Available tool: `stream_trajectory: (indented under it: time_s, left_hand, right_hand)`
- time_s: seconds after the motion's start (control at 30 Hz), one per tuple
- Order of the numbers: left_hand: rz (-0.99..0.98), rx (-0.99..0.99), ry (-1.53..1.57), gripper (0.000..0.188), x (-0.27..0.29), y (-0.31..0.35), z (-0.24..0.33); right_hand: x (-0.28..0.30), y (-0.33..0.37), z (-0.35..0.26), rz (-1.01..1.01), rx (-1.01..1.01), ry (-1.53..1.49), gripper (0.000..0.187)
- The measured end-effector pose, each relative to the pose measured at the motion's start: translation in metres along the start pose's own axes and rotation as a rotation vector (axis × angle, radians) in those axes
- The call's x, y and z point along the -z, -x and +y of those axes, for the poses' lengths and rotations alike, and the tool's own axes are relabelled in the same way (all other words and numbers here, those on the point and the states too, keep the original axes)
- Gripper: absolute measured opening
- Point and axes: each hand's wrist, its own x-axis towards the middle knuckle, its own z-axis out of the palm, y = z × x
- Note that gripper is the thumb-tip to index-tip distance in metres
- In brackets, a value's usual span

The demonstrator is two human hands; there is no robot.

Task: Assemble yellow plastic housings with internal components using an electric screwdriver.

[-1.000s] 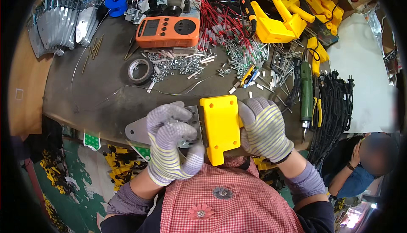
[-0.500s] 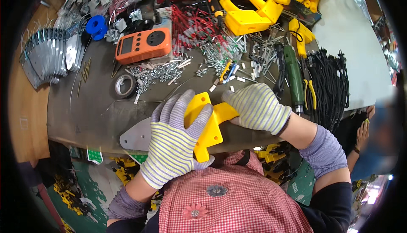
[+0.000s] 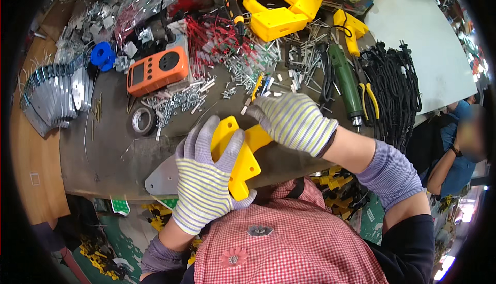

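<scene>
Tilted since a second ago, the housing (image 3: 243,161) lies over the near edge of the surface (image 3: 103,168), my left hand (image 3: 202,183) clasping it; my right hand (image 3: 298,123) has reached forward, fingers bent, hold impossible to tell.

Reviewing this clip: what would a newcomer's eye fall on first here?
First, the bright yellow housing at the front edge of the workbench, clasped by the gloved left hand, with the right hand close beside it. Next, the orange meter, farther back on the left, and the black cords bundled at the right.
</scene>
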Motion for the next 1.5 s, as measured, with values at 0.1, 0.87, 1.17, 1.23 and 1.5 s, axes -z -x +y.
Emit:
stream_trajectory:
  time_s: [0.1,0.87,1.17,1.23,1.5]
  left_hand:
    - [-0.071,-0.006,0.052,0.110,0.010,0.002,-0.001]
    - [0.115,-0.385,0.032,0.015,-0.006,-0.149,0.012]
    - [-0.295,-0.532,-0.234,0.013,-0.032,-0.215,0.013]
    - [-0.009,-0.449,0.333,0.014,-0.026,-0.205,0.002]
    - [-0.415,0.262,1.139,0.015,0.023,-0.115,-0.052]
  right_hand:
    - [0.005,0.001,-0.007,0.110,0.003,0.006,0.030]
    - [0.038,0.005,0.097,-0.126,-0.438,0.491,0.018]
    - [0.053,0.053,0.028,0.697,-0.455,-0.656,0.017]
    - [0.027,0.058,-0.004,0.804,-0.462,-1.154,0.030]
    - [-0.005,0.061,-0.039,0.538,-0.212,-0.805,0.028]
